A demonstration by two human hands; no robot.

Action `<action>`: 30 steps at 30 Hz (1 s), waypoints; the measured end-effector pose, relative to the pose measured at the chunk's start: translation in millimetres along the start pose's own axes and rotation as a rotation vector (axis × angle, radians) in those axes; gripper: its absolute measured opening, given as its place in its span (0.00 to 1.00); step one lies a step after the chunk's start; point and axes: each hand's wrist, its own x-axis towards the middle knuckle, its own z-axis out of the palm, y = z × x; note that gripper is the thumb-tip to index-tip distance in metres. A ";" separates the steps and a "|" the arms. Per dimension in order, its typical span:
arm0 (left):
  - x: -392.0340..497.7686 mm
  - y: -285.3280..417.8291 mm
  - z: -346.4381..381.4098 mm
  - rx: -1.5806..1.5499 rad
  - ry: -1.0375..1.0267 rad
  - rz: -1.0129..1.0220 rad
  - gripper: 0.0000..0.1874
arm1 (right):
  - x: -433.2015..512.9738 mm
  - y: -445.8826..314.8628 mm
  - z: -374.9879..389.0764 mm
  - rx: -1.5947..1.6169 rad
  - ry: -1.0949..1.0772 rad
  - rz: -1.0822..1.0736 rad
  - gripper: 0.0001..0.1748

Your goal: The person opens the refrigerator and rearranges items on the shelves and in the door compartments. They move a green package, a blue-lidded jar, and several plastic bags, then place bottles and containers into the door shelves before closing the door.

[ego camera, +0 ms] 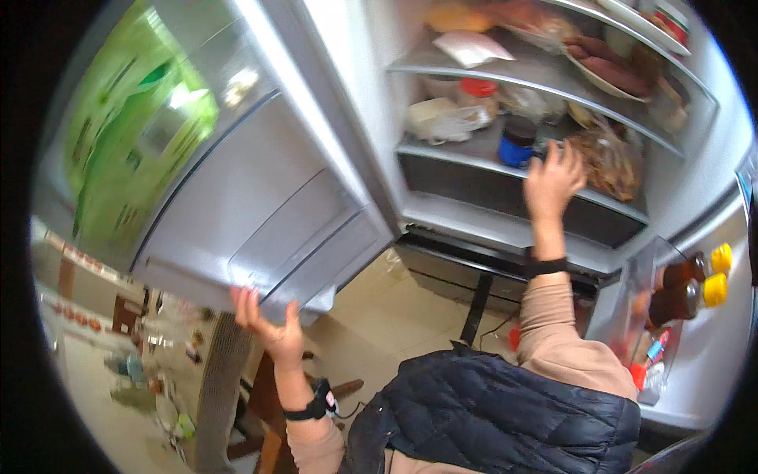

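Observation:
At the bottom edge of the left refrigerator door (254, 207), my left hand (275, 332) has its fingers and thumb apart, the fingertips at or against the edge. My right hand (553, 181) reaches into the refrigerator over the front of the lower shelf (450, 155). Just left of its fingers stands a blue jar (514, 151) with a dark lid. Something small and dark shows by the fingertips; whether I grip it is hidden. A clear plastic bag of brownish food (613, 166) lies right of this hand. Farther left are a white plastic bag (447, 121) and a red-lidded container (478, 95).
A plate of dark reddish food (610, 68) sits on the shelf above. Yellow-capped bottles (675, 302) stand in the right door's rack. A green package (142, 130) fills the left door's upper part. Below left are a cluttered table (207, 379) and wooden furniture (266, 391).

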 end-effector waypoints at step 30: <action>6.6 1.7 -2.7 -0.336 0.088 -0.074 0.10 | -208.3 -266.2 -99.0 1.315 -0.079 -1.054 0.18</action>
